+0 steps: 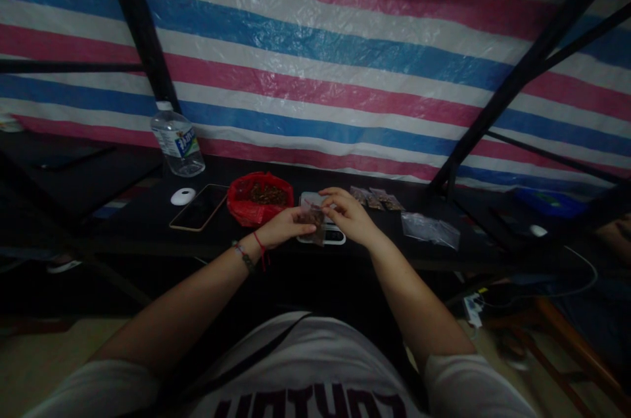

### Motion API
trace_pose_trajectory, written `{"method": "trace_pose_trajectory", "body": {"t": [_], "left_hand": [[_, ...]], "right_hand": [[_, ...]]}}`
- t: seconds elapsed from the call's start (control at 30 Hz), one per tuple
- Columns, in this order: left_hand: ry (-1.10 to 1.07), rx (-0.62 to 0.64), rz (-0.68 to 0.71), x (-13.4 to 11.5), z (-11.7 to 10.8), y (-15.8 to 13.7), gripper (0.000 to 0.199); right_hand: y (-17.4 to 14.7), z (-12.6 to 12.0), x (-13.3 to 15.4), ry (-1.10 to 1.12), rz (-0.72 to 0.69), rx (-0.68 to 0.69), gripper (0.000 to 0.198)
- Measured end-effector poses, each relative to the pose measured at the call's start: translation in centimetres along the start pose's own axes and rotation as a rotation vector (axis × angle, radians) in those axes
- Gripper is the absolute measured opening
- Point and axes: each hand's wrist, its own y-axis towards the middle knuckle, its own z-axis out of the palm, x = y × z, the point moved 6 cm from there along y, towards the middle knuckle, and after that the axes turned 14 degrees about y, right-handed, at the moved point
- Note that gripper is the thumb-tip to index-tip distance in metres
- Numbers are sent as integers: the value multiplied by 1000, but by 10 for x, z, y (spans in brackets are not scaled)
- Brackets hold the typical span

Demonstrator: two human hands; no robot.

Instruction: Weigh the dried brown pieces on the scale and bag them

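Note:
Between my hands is a small clear zip bag (318,232) with brown bits inside, held above a white digital scale (336,236). My left hand (286,226) pinches the bag's left side between thumb and fingers. At its upper right, my right hand (348,213) has its fingertips closed on the bag's top edge. Left of the scale, a red plastic bag (241,208) lies open like a bowl, with dried brown pieces (267,194) in it. Several filled small bags (377,199) lie beyond my right hand. Flat clear bags (430,231) are stacked farther right.
A phone (201,208), a white oval object (183,196) and a large clear plastic bottle (177,142) stand or lie on the left of the black table (133,227). Behind hangs a striped plastic sheet (315,76). Dark metal posts (478,125) rise on both sides.

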Motion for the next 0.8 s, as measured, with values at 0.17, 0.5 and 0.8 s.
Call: {"method": "trace_pose_trajectory", "body": {"t": [0.17, 0.5, 0.8], "left_hand": [[57, 25, -41, -1, 4, -1, 44], [182, -120, 7, -4, -2, 1, 39], [295, -381, 132, -24, -20, -1, 34]], "right_hand": [[-4, -5, -3, 14, 30, -5, 11], [-5, -2, -36, 225, 255, -56, 36], [-6, 3, -54, 354, 357, -151, 22]]}}
